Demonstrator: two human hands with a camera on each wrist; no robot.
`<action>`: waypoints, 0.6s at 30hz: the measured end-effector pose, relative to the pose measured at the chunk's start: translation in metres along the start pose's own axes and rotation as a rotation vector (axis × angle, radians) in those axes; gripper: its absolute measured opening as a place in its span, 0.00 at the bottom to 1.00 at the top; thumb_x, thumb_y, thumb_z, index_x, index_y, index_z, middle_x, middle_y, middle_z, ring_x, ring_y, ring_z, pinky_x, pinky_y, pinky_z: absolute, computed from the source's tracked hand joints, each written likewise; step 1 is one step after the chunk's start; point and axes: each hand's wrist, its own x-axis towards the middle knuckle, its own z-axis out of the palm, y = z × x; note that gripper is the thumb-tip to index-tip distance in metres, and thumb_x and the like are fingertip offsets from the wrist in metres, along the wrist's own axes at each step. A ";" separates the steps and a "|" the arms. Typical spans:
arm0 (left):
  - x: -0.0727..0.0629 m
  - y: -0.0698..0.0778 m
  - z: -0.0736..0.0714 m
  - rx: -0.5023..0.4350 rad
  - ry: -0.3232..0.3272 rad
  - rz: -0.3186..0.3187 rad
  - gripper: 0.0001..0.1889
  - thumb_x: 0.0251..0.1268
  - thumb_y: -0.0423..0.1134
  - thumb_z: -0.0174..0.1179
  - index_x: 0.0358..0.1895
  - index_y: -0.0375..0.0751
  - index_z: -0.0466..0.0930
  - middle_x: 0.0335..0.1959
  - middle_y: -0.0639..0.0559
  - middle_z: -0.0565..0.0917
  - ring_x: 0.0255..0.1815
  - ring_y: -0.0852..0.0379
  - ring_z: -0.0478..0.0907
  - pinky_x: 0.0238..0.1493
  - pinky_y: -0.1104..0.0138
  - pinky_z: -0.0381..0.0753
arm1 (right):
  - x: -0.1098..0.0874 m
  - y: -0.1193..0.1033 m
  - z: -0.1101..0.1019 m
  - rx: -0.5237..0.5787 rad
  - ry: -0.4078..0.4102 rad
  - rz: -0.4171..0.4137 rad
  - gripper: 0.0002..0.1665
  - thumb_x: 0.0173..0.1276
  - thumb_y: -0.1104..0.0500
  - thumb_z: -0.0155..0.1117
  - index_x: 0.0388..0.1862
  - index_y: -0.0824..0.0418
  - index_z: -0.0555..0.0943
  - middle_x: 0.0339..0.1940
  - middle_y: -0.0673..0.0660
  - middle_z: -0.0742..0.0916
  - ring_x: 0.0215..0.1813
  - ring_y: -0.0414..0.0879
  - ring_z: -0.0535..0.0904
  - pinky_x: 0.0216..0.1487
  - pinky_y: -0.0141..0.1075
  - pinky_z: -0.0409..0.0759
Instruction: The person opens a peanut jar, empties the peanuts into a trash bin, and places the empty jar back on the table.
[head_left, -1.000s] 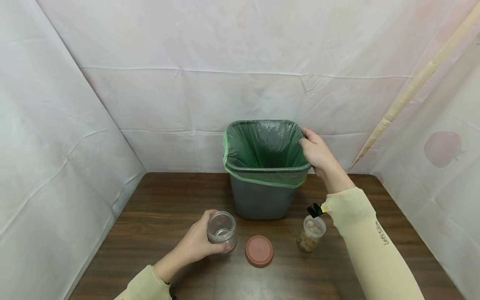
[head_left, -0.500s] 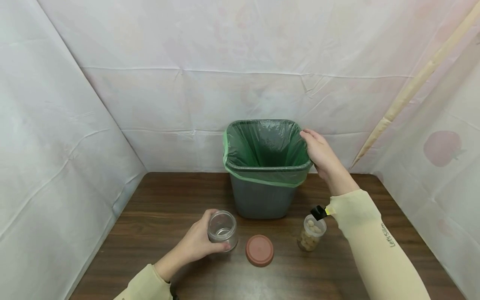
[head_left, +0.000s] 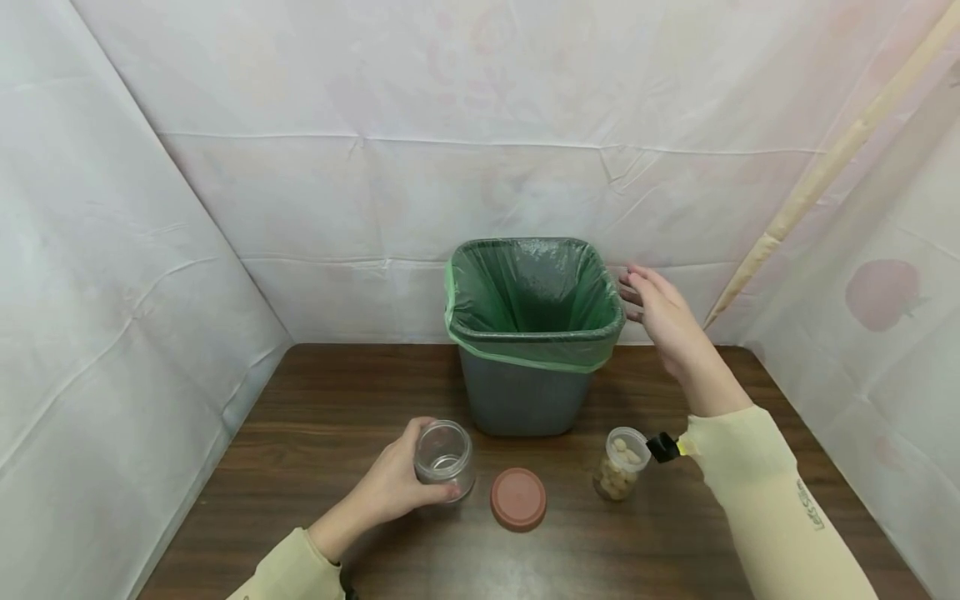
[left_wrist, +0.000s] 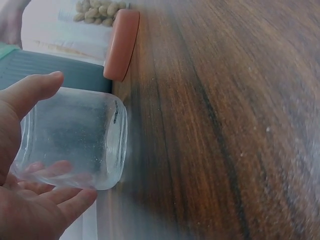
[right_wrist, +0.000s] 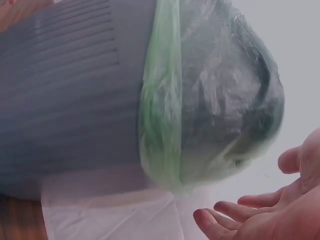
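My left hand [head_left: 397, 477] grips a clear glass jar [head_left: 444, 457] that stands upright on the table with its mouth uncovered. In the left wrist view the thumb lies along one side of the jar [left_wrist: 75, 135] and the fingers curl under the other. My right hand [head_left: 663, 321] is just right of the grey trash bin [head_left: 521, 396], apart from it, fingers loosely spread and holding nothing. A green bag [head_left: 532, 354] lines the bin and folds over its rim. In the right wrist view, the fingers [right_wrist: 210, 225] show below the bag's folded edge.
A reddish-brown round lid [head_left: 518, 500] lies on the wooden table [head_left: 322, 417] beside the jar. To its right stands an uncapped clear container of pale round nuts or balls [head_left: 619, 471], close to the right wrist's black camera [head_left: 663, 447]. Pale sheets [head_left: 360, 200] hang behind and on both sides.
My right hand has let go of the bin's right rim and moved off to the right, its fingers opening. The left hand and the jar have stayed in place.
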 end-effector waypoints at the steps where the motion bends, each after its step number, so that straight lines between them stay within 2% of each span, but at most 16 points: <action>1: 0.000 0.000 0.000 0.000 0.001 -0.002 0.52 0.45 0.54 0.89 0.73 0.44 0.68 0.59 0.45 0.87 0.60 0.44 0.86 0.60 0.47 0.83 | -0.004 0.003 -0.002 -0.004 -0.001 -0.002 0.40 0.93 0.45 0.31 0.92 0.65 0.45 0.90 0.66 0.59 0.89 0.63 0.56 0.85 0.60 0.59; 5: -0.001 -0.001 0.001 -0.009 0.001 -0.018 0.53 0.45 0.53 0.89 0.74 0.43 0.68 0.60 0.46 0.87 0.60 0.45 0.86 0.61 0.47 0.82 | -0.024 0.018 -0.008 -0.085 -0.014 0.023 0.38 0.92 0.48 0.31 0.91 0.65 0.48 0.89 0.68 0.61 0.87 0.67 0.58 0.82 0.65 0.61; 8: -0.001 0.000 0.002 -0.011 0.005 -0.027 0.54 0.45 0.54 0.89 0.75 0.43 0.67 0.60 0.45 0.87 0.60 0.45 0.85 0.61 0.46 0.82 | -0.040 0.032 -0.009 -0.255 -0.024 0.029 0.38 0.92 0.48 0.35 0.90 0.65 0.54 0.87 0.69 0.65 0.85 0.70 0.61 0.80 0.69 0.63; 12: -0.003 0.000 0.001 -0.017 0.016 -0.037 0.57 0.42 0.56 0.90 0.76 0.43 0.66 0.60 0.47 0.86 0.61 0.46 0.85 0.62 0.46 0.82 | -0.061 0.050 -0.001 -0.523 -0.037 -0.043 0.36 0.90 0.49 0.44 0.85 0.69 0.64 0.81 0.73 0.73 0.80 0.73 0.68 0.76 0.70 0.67; 14: -0.004 0.001 0.000 -0.023 0.025 -0.036 0.59 0.40 0.57 0.91 0.76 0.43 0.66 0.61 0.49 0.86 0.61 0.47 0.85 0.63 0.46 0.81 | -0.072 0.059 0.005 -0.599 -0.048 -0.090 0.36 0.89 0.49 0.50 0.83 0.72 0.66 0.77 0.76 0.75 0.76 0.74 0.73 0.73 0.70 0.71; 18: -0.006 0.002 -0.003 -0.033 0.044 -0.020 0.61 0.38 0.61 0.91 0.77 0.44 0.66 0.62 0.50 0.86 0.61 0.49 0.85 0.64 0.47 0.81 | -0.090 0.073 0.019 -0.686 -0.091 -0.122 0.42 0.86 0.43 0.59 0.81 0.73 0.67 0.75 0.78 0.76 0.68 0.72 0.80 0.67 0.69 0.77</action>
